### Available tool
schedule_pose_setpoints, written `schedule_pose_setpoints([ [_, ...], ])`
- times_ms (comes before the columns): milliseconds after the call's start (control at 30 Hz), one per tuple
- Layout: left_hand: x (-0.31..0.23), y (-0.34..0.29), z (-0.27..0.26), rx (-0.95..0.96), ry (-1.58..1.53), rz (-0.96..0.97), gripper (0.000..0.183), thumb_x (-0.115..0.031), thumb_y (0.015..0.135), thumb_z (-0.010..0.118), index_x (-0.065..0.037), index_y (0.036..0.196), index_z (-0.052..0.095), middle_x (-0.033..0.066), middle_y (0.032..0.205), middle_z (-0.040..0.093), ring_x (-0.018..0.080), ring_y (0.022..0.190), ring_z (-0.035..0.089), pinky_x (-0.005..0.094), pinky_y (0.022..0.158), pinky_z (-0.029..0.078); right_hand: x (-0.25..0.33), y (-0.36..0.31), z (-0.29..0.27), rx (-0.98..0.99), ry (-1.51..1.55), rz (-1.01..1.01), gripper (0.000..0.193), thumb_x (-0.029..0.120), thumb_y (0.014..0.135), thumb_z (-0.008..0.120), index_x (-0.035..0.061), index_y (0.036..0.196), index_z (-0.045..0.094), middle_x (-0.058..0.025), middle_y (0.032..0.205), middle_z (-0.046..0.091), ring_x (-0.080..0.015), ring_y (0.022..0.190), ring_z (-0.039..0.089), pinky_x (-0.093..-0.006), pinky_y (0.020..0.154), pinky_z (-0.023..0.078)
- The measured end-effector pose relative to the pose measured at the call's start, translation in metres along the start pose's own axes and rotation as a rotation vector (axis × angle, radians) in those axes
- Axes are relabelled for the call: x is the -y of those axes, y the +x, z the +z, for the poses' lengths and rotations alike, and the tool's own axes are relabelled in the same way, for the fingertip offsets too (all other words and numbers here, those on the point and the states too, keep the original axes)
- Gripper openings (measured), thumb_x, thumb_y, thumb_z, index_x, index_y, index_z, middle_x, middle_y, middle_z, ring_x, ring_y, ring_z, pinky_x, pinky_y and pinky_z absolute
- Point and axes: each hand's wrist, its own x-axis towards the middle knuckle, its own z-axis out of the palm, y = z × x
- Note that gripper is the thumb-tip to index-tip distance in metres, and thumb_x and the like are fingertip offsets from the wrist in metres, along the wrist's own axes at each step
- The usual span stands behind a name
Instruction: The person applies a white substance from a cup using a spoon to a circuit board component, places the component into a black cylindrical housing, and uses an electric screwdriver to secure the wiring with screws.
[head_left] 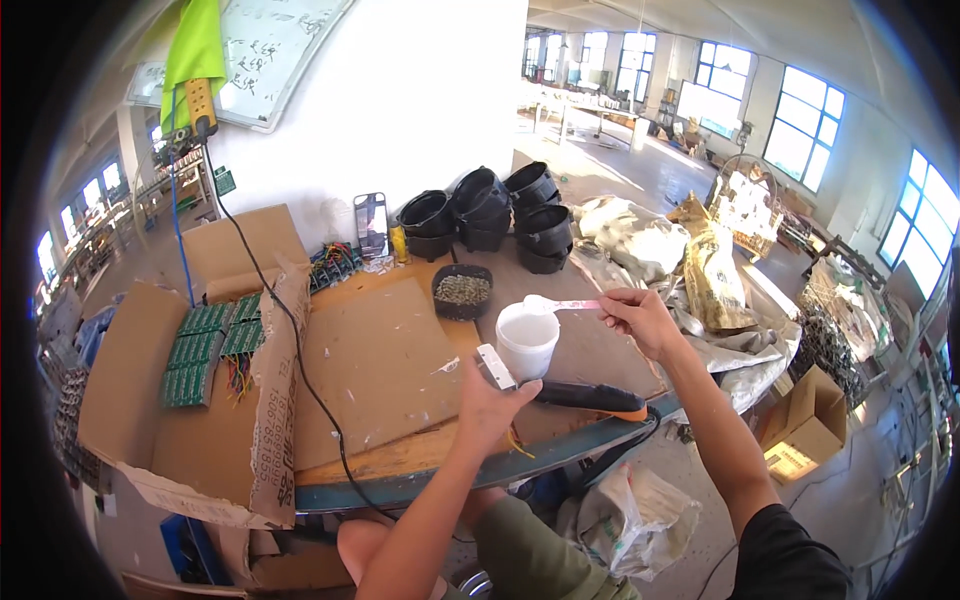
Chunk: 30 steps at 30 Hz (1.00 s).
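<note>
On the wooden table (410, 447), the left hand (487, 405) is holding a small, white, rectangular piece (496, 366) just beside a white tub (527, 352); the right hand (640, 322) pinches a pinkish stick (577, 305) at the rim.

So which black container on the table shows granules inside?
The low black dish, standing alone in front of the taller black pots; greyish granules fill it, while none show in the pots.

- The big box (118, 395) is on the left, with boards (195, 365) inside.
- The tub (526, 360) is on the table (400, 446).
- The bowl (463, 300) is behind the tub, a bit left.
- The pots (481, 205) are behind the bowl.
- The phone (371, 226) is left of the pots.
- The bags (714, 268) are right of the pots.
</note>
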Motion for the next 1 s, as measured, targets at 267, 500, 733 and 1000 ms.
schedule_pose_setpoints([
  [267, -0.019, 0.002, -0.003, 0.017, 0.161, 0.077, 0.078, -0.011, 0.068, 0.088, 0.002, 0.127, 0.038, 0.0104, 0.105, 0.060, 0.0173, 0.094, 0.060, 0.0313, 0.083, 0.052, -0.004, -0.023, 0.009, 0.054, 0.313, -0.012, 0.021, 0.008, 0.092, 0.068, -0.0043, 0.109, 0.068, -0.0086, 0.093, 0.070, -0.0110, 0.079, 0.063, -0.0217, 0.069, 0.051],
  [500, -0.042, -0.004, -0.010, 0.022, 0.182, 0.128, 0.080, -0.010, 0.068, 0.088, 0.003, 0.128, 0.037, 0.0152, 0.112, 0.061, 0.0200, 0.100, 0.063, 0.0331, 0.086, 0.054, -0.010, -0.046, 0.023, 0.086, 0.356, -0.087, 0.019, 0.003, 0.091, 0.068, -0.0031, 0.109, 0.068, -0.0081, 0.094, 0.070, -0.0124, 0.081, 0.064, -0.0245, 0.073, 0.052],
  [733, -0.051, -0.006, -0.022, 0.044, 0.307, 0.153, 0.081, -0.012, 0.066, 0.090, 0.005, 0.126, 0.038, 0.0182, 0.112, 0.063, 0.0224, 0.102, 0.065, 0.0347, 0.086, 0.054, -0.007, -0.049, 0.035, 0.139, 0.373, -0.146, 0.018, 0.001, 0.091, 0.067, -0.0016, 0.109, 0.069, -0.0077, 0.093, 0.070, -0.0129, 0.081, 0.064, -0.0255, 0.072, 0.052],
  [1000, -0.056, -0.009, -0.023, 0.067, 0.343, 0.136, 0.082, -0.018, 0.063, 0.092, 0.005, 0.123, 0.042, 0.0191, 0.111, 0.065, 0.0241, 0.101, 0.066, 0.0363, 0.087, 0.054, -0.006, -0.049, 0.045, 0.141, 0.293, -0.205, 0.018, -0.001, 0.090, 0.067, -0.0012, 0.107, 0.070, -0.0074, 0.093, 0.070, -0.0128, 0.081, 0.063, -0.0263, 0.072, 0.051],
])
